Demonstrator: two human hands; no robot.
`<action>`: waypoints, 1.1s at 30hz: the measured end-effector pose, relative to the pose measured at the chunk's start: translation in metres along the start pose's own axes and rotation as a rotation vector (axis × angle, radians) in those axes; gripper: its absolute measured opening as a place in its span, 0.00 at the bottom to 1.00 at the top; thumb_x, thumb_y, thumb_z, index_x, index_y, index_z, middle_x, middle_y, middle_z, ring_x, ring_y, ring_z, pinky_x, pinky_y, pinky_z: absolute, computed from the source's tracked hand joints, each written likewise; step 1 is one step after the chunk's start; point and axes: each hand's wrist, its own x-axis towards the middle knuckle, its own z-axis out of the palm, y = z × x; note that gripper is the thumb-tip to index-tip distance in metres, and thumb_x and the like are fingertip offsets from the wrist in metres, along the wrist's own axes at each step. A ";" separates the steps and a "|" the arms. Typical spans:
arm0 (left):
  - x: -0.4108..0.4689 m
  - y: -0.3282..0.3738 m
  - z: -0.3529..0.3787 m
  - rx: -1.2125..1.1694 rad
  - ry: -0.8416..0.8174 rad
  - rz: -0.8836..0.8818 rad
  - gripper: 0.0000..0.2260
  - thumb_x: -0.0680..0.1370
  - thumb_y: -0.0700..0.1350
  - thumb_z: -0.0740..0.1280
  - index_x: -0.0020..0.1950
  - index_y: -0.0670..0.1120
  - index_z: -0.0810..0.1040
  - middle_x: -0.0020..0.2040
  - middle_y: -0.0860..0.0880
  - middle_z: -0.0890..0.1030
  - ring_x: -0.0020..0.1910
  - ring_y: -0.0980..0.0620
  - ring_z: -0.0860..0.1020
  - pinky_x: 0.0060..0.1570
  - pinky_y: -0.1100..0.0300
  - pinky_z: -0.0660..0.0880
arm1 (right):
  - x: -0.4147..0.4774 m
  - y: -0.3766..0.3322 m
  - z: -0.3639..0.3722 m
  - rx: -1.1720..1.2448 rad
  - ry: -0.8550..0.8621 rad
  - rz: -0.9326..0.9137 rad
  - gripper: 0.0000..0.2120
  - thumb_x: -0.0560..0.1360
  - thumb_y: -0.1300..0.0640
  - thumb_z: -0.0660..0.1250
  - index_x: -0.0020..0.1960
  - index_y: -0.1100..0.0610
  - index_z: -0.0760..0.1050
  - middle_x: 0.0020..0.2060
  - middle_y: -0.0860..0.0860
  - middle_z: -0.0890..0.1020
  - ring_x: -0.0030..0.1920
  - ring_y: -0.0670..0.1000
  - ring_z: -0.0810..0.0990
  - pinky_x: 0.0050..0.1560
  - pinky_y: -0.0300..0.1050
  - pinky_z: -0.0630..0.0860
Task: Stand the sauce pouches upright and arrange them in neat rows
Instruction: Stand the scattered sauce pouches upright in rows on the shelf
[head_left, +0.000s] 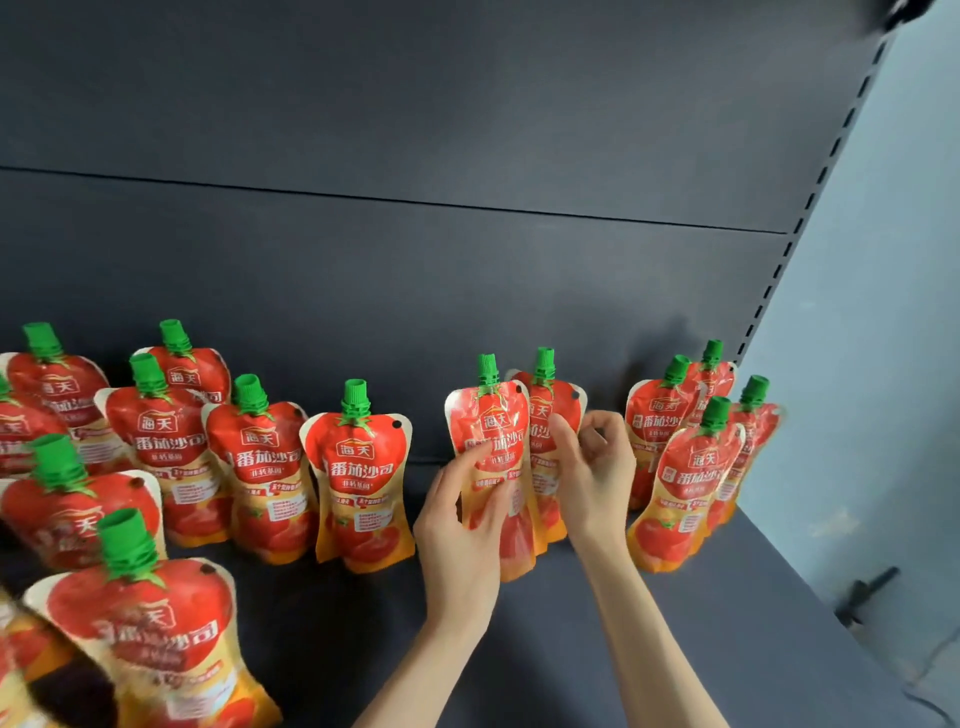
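The left hand (457, 525) grips a pouch (488, 415) and holds it upright on the dark shelf (545, 649), thumb across its front. The right hand (597, 467) is curled against the edge of a second pouch (543, 410) just behind the held pouch; whether it grips it I cannot tell. Left of the held pouch more pouches (358, 467) stand in rows, the nearest leaning, and right of it stands a cluster (685, 467) of four.
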 end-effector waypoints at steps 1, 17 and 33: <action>-0.006 0.002 -0.004 0.000 -0.014 0.014 0.15 0.73 0.40 0.70 0.55 0.56 0.77 0.53 0.57 0.80 0.56 0.58 0.77 0.54 0.63 0.75 | -0.007 -0.002 -0.005 0.002 0.010 -0.008 0.12 0.74 0.54 0.69 0.38 0.53 0.67 0.32 0.57 0.75 0.33 0.54 0.74 0.37 0.54 0.73; -0.064 0.025 -0.035 -0.145 -0.199 -0.145 0.25 0.73 0.36 0.70 0.65 0.49 0.64 0.52 0.55 0.81 0.53 0.60 0.79 0.49 0.67 0.76 | -0.070 -0.026 -0.094 0.277 -0.250 0.088 0.07 0.78 0.62 0.62 0.56 0.59 0.70 0.48 0.53 0.81 0.48 0.47 0.82 0.46 0.38 0.78; -0.088 0.016 -0.054 0.346 -0.334 -0.227 0.19 0.74 0.42 0.70 0.63 0.47 0.69 0.56 0.54 0.76 0.54 0.58 0.74 0.50 0.66 0.69 | -0.105 0.014 -0.129 -0.238 -0.383 0.095 0.17 0.74 0.63 0.68 0.59 0.53 0.66 0.51 0.47 0.79 0.49 0.45 0.78 0.48 0.34 0.73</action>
